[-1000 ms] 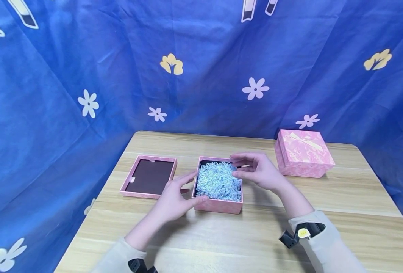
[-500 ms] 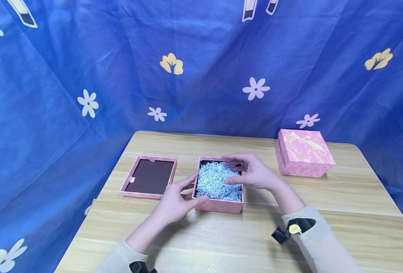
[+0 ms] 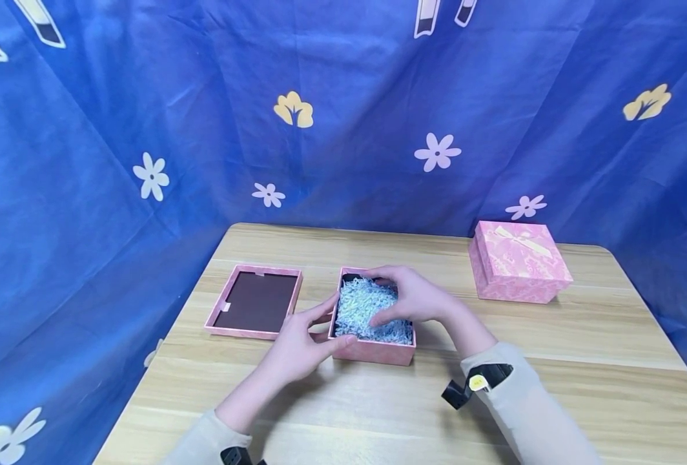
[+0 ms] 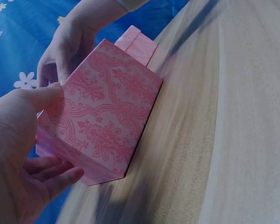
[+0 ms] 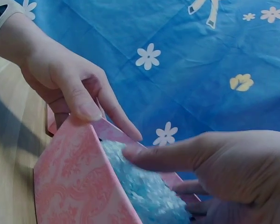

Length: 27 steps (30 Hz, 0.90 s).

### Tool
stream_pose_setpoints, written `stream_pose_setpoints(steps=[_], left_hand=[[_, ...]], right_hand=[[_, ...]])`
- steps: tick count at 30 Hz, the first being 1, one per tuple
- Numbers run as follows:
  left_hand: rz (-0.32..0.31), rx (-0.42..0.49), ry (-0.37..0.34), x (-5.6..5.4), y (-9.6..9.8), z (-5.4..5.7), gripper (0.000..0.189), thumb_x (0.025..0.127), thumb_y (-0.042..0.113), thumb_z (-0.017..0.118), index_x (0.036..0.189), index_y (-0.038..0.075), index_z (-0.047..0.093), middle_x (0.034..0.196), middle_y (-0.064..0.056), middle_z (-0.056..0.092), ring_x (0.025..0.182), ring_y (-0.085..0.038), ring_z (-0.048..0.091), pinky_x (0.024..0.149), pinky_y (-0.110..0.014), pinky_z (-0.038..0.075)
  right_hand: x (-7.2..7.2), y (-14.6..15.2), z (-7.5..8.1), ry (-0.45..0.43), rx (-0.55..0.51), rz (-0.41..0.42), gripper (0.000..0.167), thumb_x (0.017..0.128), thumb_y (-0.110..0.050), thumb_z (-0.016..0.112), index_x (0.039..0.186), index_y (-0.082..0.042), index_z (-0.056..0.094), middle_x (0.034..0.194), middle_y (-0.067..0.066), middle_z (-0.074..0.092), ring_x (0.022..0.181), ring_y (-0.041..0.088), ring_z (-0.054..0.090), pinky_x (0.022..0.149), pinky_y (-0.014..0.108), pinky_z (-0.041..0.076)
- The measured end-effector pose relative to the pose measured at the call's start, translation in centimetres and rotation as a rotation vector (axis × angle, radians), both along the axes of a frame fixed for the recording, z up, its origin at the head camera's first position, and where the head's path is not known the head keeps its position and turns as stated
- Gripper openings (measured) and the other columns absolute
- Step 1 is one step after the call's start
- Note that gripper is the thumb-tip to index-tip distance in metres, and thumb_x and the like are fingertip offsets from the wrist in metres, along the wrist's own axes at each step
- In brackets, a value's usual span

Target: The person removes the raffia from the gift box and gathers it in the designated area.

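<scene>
A pink patterned gift box point(image 3: 372, 352) stands uncovered on the wooden table, filled with pale blue shredded paper point(image 3: 359, 311). My left hand point(image 3: 301, 341) holds its near left corner, thumb at the rim and fingers along the left side; the left wrist view shows the thumb on the edge of the box point(image 4: 102, 107). Over the filling is my right hand point(image 3: 416, 298), thumb and fingers spread apart. In the right wrist view the right thumb is right at the shredded paper point(image 5: 151, 182), while the other fingers of the right hand point(image 5: 242, 172) reach across the far rim.
To the left lies the box's lid point(image 3: 259, 302), upturned, its dark inside showing. A closed pink box point(image 3: 520, 258) with a cream bow sits at the back right. Behind the table point(image 3: 367, 420) hangs a blue flowered cloth point(image 3: 349, 148).
My right hand has moved left and slightly down, from the box's right rim to over the shredded paper. The left hand has stayed at the corner.
</scene>
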<state>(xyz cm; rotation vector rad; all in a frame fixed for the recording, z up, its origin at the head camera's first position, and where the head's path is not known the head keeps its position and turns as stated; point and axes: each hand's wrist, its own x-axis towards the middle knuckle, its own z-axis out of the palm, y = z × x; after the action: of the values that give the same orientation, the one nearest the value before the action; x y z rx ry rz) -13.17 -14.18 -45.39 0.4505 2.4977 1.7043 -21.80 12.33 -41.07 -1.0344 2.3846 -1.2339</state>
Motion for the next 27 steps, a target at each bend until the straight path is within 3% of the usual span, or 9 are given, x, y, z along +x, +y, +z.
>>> stream_pose_setpoints(steps=[7, 15, 22, 27], left_hand=[[0.021, -0.021, 0.001, 0.1, 0.0, 0.0, 0.087, 0.085, 0.034, 0.092, 0.159, 0.015, 0.050, 0.151, -0.006, 0.058, 0.127, -0.028, 0.064, 0.089, -0.027, 0.058], [0.031, -0.025, 0.013, 0.2, 0.1, -0.1, 0.085, 0.085, 0.031, 0.093, 0.158, 0.014, 0.052, 0.151, -0.006, 0.059, 0.127, -0.028, 0.065, 0.088, -0.027, 0.059], [0.027, 0.004, 0.017, 0.2, 0.1, -0.4, 0.084, 0.085, 0.028, 0.093, 0.157, 0.013, 0.052, 0.153, -0.007, 0.057, 0.127, -0.030, 0.065, 0.088, -0.028, 0.059], [0.029, 0.003, 0.022, 0.1, 0.0, -0.5, 0.084, 0.085, 0.029, 0.093, 0.157, 0.014, 0.053, 0.150, -0.007, 0.059, 0.126, -0.029, 0.065, 0.087, -0.028, 0.060]], right_hand=[[0.2, -1.7, 0.2, -0.028, 0.175, -0.033, 0.096, 0.070, -0.023, 0.102, 0.152, -0.006, 0.056, 0.153, 0.012, 0.056, 0.142, 0.029, 0.049, 0.120, 0.048, 0.037], [0.3, -3.5, -0.5, -0.138, 0.260, -0.087, 0.100, 0.061, -0.016, 0.106, 0.150, -0.012, 0.061, 0.149, 0.007, 0.059, 0.137, 0.024, 0.051, 0.118, 0.044, 0.039], [0.5, -4.7, -1.1, -0.120, 0.318, -0.076, 0.095, 0.062, -0.002, 0.101, 0.148, -0.007, 0.061, 0.139, 0.008, 0.065, 0.119, 0.023, 0.058, 0.110, 0.044, 0.046], [0.4, -5.0, -1.2, -0.106, 0.355, -0.125, 0.083, 0.067, 0.007, 0.095, 0.142, -0.010, 0.066, 0.138, 0.008, 0.065, 0.123, 0.024, 0.058, 0.108, 0.045, 0.048]])
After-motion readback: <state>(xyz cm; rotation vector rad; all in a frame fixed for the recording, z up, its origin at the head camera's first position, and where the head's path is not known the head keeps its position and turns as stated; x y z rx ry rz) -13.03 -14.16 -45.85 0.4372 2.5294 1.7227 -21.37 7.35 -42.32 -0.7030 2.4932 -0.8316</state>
